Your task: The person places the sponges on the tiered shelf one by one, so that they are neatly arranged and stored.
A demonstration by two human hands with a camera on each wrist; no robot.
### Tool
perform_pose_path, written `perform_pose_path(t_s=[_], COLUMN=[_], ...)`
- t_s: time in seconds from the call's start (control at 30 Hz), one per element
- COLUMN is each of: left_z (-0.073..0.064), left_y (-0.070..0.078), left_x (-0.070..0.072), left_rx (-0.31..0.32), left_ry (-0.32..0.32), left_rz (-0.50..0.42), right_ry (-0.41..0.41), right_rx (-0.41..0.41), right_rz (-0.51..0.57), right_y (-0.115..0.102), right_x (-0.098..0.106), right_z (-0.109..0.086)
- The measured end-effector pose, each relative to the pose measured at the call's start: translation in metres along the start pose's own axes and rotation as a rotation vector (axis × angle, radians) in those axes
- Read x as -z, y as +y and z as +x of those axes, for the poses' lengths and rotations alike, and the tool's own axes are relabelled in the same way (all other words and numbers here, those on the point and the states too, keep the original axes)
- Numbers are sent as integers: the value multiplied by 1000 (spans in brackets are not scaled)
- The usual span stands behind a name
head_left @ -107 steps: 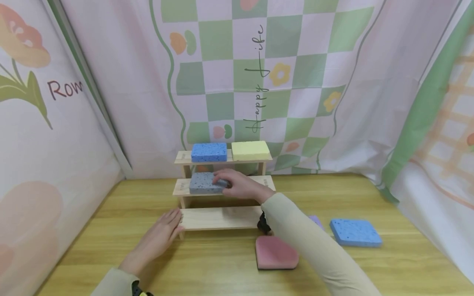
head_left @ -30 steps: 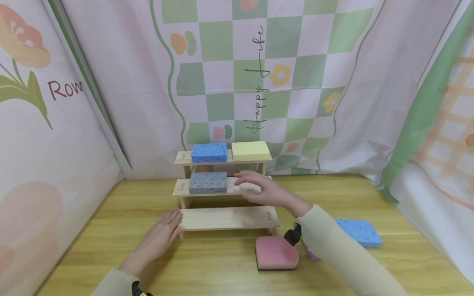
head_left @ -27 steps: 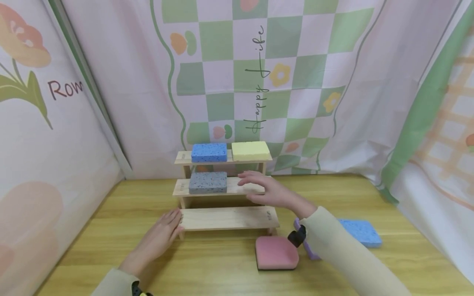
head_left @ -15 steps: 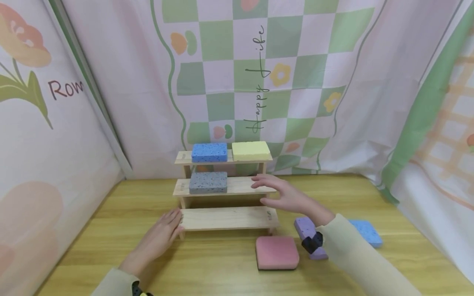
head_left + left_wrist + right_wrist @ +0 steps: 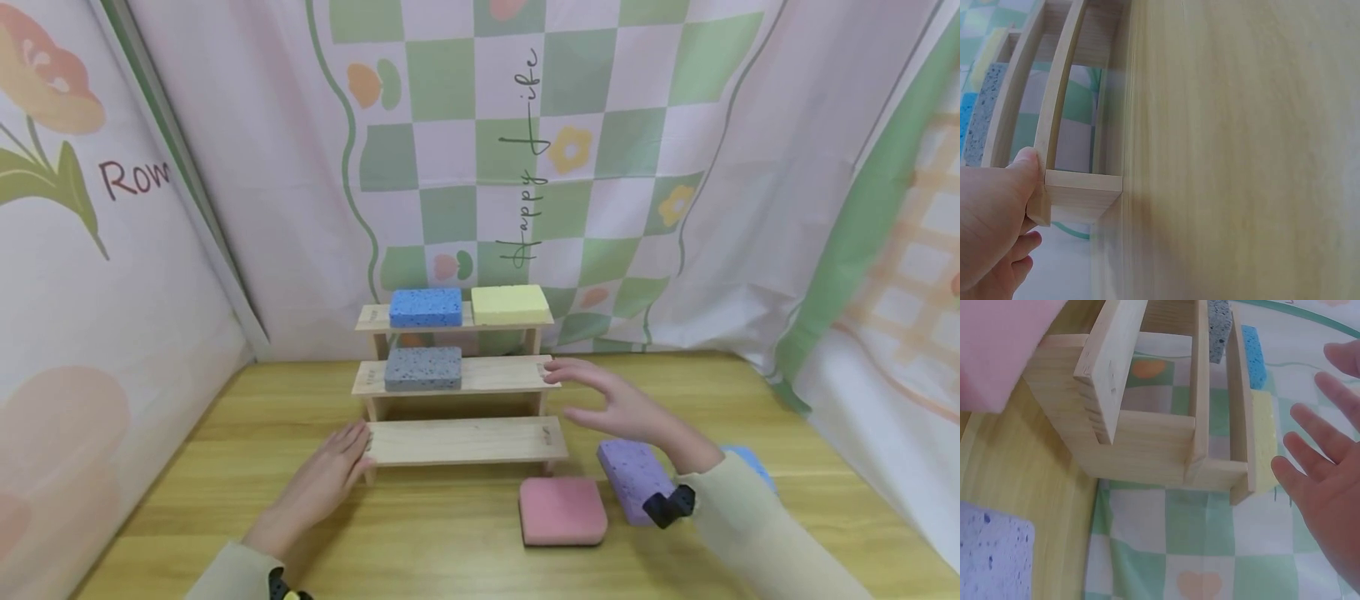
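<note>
A three-step wooden display stand point(image 5: 457, 442) sits on the table. My left hand point(image 5: 322, 479) holds the left end of its lowest step; in the left wrist view the thumb point(image 5: 1025, 159) lies at the front edge and the fingers curl on the other side. My right hand point(image 5: 626, 408) is in the air by the right end of the middle step, holding nothing, thumb and fingers spread apart. A grey speckled sponge point(image 5: 423, 369) lies on the left of the middle step. On the top step are a blue sponge point(image 5: 425, 307) and a yellow sponge point(image 5: 510, 305).
On the table in front of the stand's right end lies a pink sponge point(image 5: 562, 511) with a dark underside. A purple sponge point(image 5: 633, 475) lies beside it, partly under my right wrist. Another blue sponge point(image 5: 752, 464) is mostly hidden by the sleeve. Patterned curtains point(image 5: 637, 250) close in the back and sides.
My right hand has let go of the grey sponge on the middle step and drawn away to the right, uncovering more of the purple sponge. My left hand stays put.
</note>
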State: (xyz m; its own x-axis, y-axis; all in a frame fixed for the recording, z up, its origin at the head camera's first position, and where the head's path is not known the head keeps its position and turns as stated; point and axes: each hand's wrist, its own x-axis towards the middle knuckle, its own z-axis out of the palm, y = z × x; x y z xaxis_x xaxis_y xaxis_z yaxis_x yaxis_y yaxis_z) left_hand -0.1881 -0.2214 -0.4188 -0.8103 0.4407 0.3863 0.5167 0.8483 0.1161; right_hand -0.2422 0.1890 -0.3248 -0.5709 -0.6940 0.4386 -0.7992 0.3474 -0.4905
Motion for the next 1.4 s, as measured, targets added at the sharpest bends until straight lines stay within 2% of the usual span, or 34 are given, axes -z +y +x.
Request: perform_pose_path(t_s=[0.37, 0.57, 0.73, 0.97, 1.4], left_z=[1, 1, 1, 0, 0], left_y=[0, -2, -1, -1, 0], left_x=[0, -1, -1, -1, -1], left_rx=[0, -10, -10, -11, -21], left_ry=[-3, 10, 15, 13, 21], left_rz=[-3, -4, -7, 0, 5], right_ry=[20, 44, 55, 21, 91], right_rx=[-24, 45, 90, -3, -159], right_rz=[-47, -100, -104, -101, -121], right_y=[-13, -21, -24, -26, -4], right_x=[13, 17, 19, 27, 41], right_z=[-25, -37, -49, -69, -107])
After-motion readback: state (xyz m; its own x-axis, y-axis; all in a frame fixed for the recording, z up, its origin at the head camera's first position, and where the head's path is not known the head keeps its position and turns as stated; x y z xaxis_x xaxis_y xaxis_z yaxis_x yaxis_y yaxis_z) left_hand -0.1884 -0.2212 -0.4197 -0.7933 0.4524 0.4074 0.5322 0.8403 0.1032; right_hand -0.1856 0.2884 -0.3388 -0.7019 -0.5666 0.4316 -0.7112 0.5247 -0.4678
